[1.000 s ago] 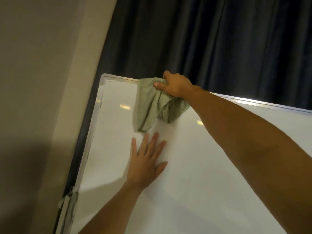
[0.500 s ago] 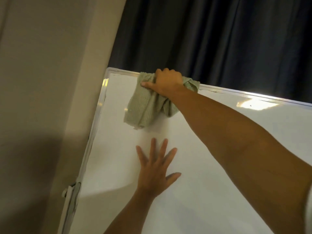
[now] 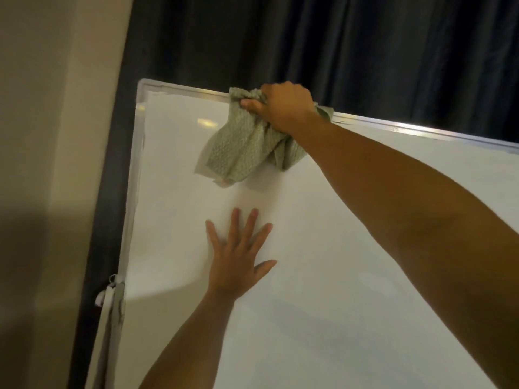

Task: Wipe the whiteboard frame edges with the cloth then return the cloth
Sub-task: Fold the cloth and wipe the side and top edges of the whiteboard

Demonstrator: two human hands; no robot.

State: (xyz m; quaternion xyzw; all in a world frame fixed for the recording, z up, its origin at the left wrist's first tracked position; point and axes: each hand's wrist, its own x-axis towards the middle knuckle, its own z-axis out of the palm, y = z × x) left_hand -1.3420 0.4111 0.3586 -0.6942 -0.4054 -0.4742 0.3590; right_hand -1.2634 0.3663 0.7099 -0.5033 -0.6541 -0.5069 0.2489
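The cloth (image 3: 247, 147) hangs over the whiteboard (image 3: 323, 262) top frame edge (image 3: 185, 90) (left of centre); curtain (image 3: 337, 46) behind, wall (image 3: 50, 136) left.

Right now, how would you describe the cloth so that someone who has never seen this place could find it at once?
Find the big whiteboard standing before the dark curtain and follow its silver top frame edge rightward from the left corner. There the right hand grips the cloth bunched over that edge, its loose end hanging onto the white surface. It is the only green, textured, soft thing; all around it is smooth and plain.

One whiteboard (image 3: 309, 276), one cloth (image 3: 241, 147), two hands, one curtain (image 3: 337, 37).
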